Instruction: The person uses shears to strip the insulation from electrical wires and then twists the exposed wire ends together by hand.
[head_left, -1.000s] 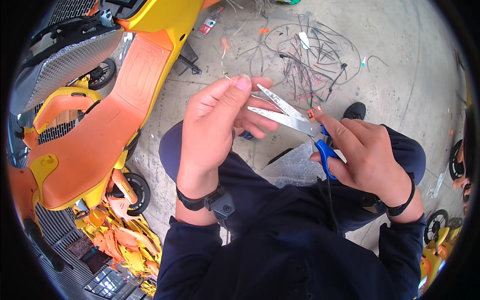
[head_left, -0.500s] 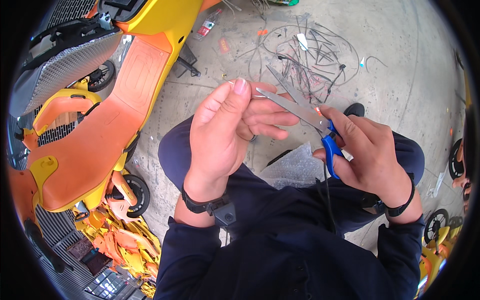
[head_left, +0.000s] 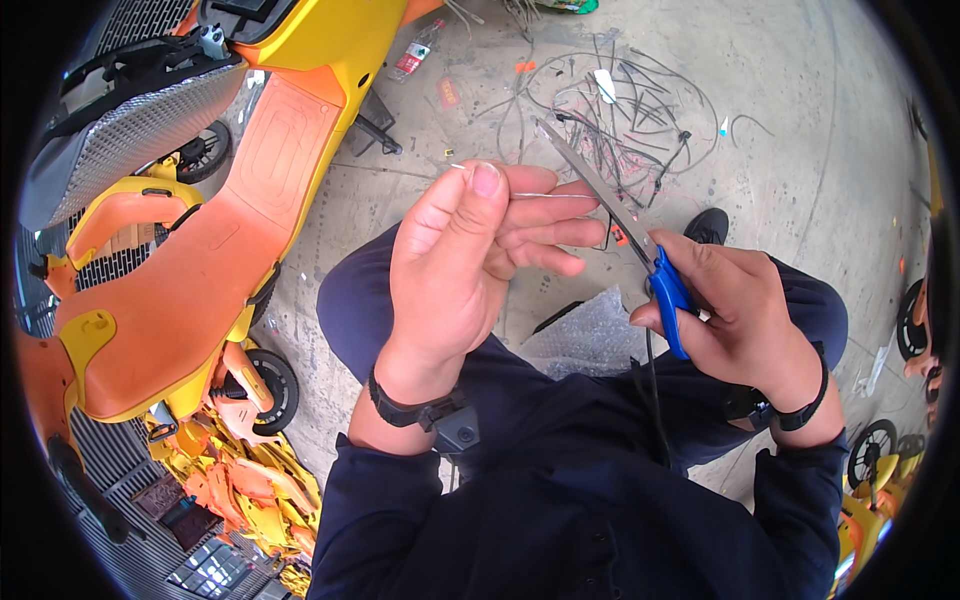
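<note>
Between thumb and forefinger, my left hand (head_left: 455, 240) pinches a thin whitish wire (head_left: 550, 196). A short tip of it pokes out left of the thumb, and the rest runs rightward across my spread fingers toward the scissor blades. My right hand (head_left: 730, 300) grips a pair of scissors (head_left: 620, 215) by the blue handles. The blades are closed together and point up and to the left, just past my left fingertips. Whether the wire touches the blades I cannot tell. A dark cable (head_left: 652, 390) hangs below the scissors over my lap.
A tangle of cut cables (head_left: 640, 110) lies on the concrete floor ahead. Bubble wrap (head_left: 580, 335) rests between my legs. At the left stands a yellow and orange scooter body (head_left: 190, 260), with a pile of yellow and orange parts (head_left: 245, 475) below it. A plastic bottle (head_left: 412, 55) lies farther off.
The scissor blades have gone from spread to closed, and my right-hand fingers have drawn together. My left hand has shifted slightly right, still pinching the wire.
</note>
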